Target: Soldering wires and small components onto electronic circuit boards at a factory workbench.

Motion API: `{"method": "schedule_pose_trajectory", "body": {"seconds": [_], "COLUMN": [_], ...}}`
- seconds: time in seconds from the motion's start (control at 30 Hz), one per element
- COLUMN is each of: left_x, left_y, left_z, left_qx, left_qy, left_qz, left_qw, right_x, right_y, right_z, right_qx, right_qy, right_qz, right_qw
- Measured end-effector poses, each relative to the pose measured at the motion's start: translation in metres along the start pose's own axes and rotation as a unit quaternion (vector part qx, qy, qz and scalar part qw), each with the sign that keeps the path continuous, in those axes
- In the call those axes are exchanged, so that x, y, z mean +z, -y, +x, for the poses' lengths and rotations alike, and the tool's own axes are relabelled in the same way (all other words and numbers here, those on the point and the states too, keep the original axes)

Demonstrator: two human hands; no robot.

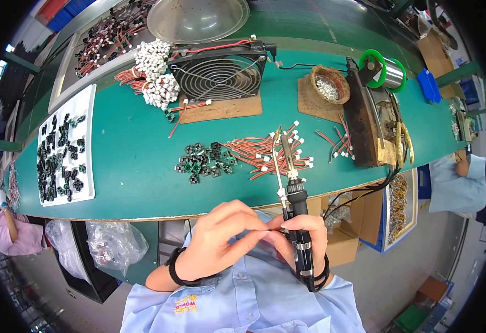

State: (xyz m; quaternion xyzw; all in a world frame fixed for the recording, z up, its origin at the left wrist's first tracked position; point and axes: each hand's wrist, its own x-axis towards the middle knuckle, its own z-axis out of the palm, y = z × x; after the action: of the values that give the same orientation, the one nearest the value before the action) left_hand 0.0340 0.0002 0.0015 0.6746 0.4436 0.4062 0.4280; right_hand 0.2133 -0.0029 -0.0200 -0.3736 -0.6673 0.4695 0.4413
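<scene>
While right hand (316,237) clamps soldering iron (297,197) overlapping wires (257,151) | left hand (219,237) pinched | fan (221,77) beyond

Two-line yellow-and-pink lettering (186,304) reads upside down at about seven o'clock in the view, on the chest of the person's light-blue button-up shirt (287,297).

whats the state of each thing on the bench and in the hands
left hand: fingertips pinched together, any held part unclear
right hand: closed around black-handled soldering iron
white rectangular tray: holding small black parts
thin red white-plugged wires: loosely piled
black square fan: upright, spinning or not unclear
brown round bowl: open, holding silvery bits
</scene>
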Motion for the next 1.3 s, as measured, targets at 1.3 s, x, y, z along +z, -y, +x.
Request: {"method": "schedule_pose_trajectory", "body": {"seconds": [1.3], "left_x": [-0.031], "left_y": [0.008], "left_z": [-0.013], "left_qx": [-0.189], "left_qy": [-0.065], "left_qz": [-0.299], "left_qw": [0.933], "right_x": [0.021], "right_y": [0.007], "right_z": [0.028], "right_qx": [0.068], "right_qy": [-0.047], "right_qz": [0.130], "right_qw": [0.988]}}
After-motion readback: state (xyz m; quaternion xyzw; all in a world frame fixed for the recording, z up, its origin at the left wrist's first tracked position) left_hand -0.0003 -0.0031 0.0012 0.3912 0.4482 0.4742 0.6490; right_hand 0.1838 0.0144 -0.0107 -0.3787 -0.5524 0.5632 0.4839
